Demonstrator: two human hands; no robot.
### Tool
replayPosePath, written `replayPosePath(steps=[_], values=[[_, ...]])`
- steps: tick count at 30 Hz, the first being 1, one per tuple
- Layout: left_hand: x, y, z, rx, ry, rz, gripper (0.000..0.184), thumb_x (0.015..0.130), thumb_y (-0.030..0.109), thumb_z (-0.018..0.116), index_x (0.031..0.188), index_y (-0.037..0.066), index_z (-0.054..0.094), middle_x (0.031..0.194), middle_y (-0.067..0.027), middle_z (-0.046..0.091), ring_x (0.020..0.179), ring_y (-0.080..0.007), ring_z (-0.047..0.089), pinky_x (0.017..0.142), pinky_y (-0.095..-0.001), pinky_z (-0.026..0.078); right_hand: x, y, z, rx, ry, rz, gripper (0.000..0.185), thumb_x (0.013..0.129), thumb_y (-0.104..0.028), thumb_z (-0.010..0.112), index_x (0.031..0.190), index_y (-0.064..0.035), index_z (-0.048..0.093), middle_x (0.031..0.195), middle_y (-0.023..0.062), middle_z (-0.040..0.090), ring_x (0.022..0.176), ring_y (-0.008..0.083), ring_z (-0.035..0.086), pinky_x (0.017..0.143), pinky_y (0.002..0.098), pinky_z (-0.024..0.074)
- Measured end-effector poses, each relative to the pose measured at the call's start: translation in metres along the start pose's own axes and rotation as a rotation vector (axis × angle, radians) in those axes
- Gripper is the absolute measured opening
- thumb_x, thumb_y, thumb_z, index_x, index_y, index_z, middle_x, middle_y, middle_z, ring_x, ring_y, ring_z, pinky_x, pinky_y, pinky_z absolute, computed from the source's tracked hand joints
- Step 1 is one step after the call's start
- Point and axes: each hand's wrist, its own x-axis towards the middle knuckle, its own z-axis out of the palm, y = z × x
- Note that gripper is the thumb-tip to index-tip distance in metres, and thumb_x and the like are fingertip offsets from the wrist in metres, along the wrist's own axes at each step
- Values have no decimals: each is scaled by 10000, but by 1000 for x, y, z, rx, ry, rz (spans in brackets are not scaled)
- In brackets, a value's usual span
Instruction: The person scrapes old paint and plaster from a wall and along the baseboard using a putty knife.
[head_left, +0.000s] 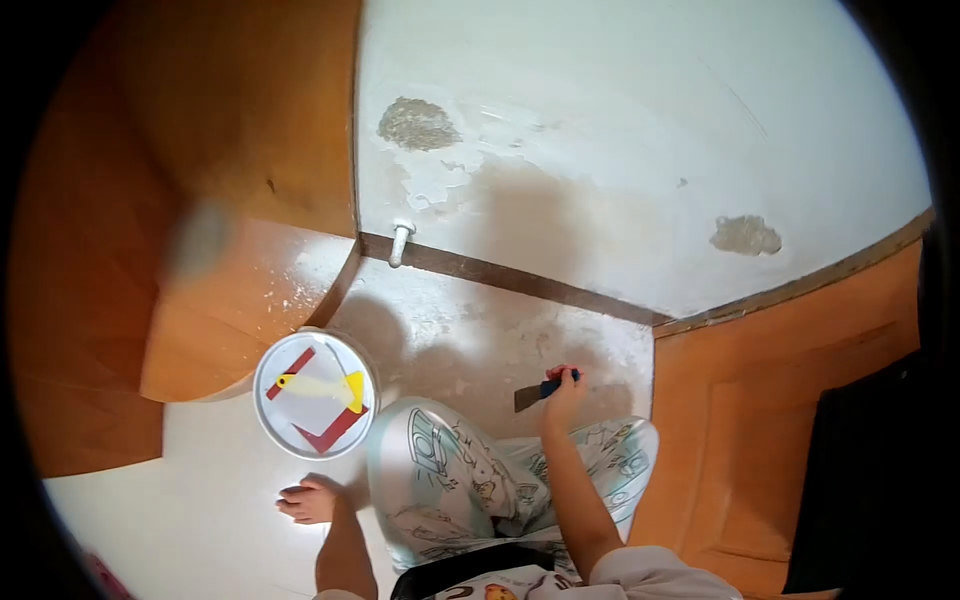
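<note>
My right hand (564, 388) is closed round the dark blue handle of a scraper (529, 398), whose flat blade points left above the floor, in front of my knees. My left hand (308, 500) is low on the left over the pale floor, just below a round white bucket (365, 420), with its fingers apart and nothing seen in them. The bucket's lid has red, yellow and grey marks. The white wall (620, 130) ahead has a rough bare patch (418, 124) at the upper left and another (746, 235) at the right.
A short white pipe (401, 243) sticks out low on the wall. Wooden panels (250, 120) stand at the left, with white flecks on the lower one. A wooden door (760, 420) and a black item (860, 480) are at the right.
</note>
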Motion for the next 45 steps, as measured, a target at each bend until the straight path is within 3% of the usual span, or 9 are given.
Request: replayPosePath(steps=[5,17,20,23,25,29,34,43,45], values=[[-3,11,-5,-5,79,35,422,849,320,377,1188,74,429,1272,-154,402,1192,-296,378,934,-472,301,17,-12,-43,-272,-135,-204,151,909,-126,465,967,-21,557,1012,100,600,849,136,549,796,244,406],[-6,2,-7,70,80,7,411,834,303,376,1159,56,423,1242,-159,409,1164,-290,385,907,-453,306,-24,-9,-102,-473,-172,23,168,886,-128,513,996,-41,605,751,39,590,563,61,457,514,211,377],[-6,3,-9,81,48,-8,408,830,298,376,1152,52,422,1234,-160,411,1158,-289,386,900,-448,308,-31,-15,-105,-488,-181,50,187,899,-137,505,1000,-11,600,891,32,624,572,65,473,555,222,429],[-6,8,-18,89,4,-22,405,826,294,376,1144,48,420,1226,-162,413,1151,-288,388,893,-443,309,-28,-11,-101,-461,-208,-83,171,889,-140,516,993,-45,613,695,38,574,523,58,461,479,217,380],[-5,8,-16,94,-32,-30,403,823,291,376,1140,45,419,1221,-162,414,1146,-287,389,889,-440,310,-25,-23,-94,-484,-242,-44,181,895,-144,508,999,-31,604,733,42,589,590,69,510,531,218,410],[2,16,-26,104,-215,-87,424,808,280,411,1162,46,407,1243,-155,403,1176,-272,368,912,-433,295,-12,-17,-68,-227,-228,-125,206,911,-149,485,1011,11,568,820,60,606,739,108,558,683,231,441],[-2,7,-9,111,-150,-70,428,812,278,398,1169,42,409,1250,-156,402,1176,-267,373,919,-437,294,24,-88,14,-71,-387,-255,194,944,-154,418,915,7,523,850,85,595,800,146,557,814,295,435],[-4,0,10,94,-132,-36,426,829,292,361,1181,59,417,1267,-144,403,1169,-268,392,921,-434,307,42,-225,176,691,-824,-863,255,924,-138,445,696,-23,446,578,50,451,543,132,408,511,283,368],[-2,-2,16,84,-123,-29,423,834,300,356,1181,67,420,1268,-142,404,1164,-273,398,916,-433,315,35,-229,199,633,-678,-947,280,917,-155,448,662,-42,415,530,42,380,491,139,345,474,287,348]])
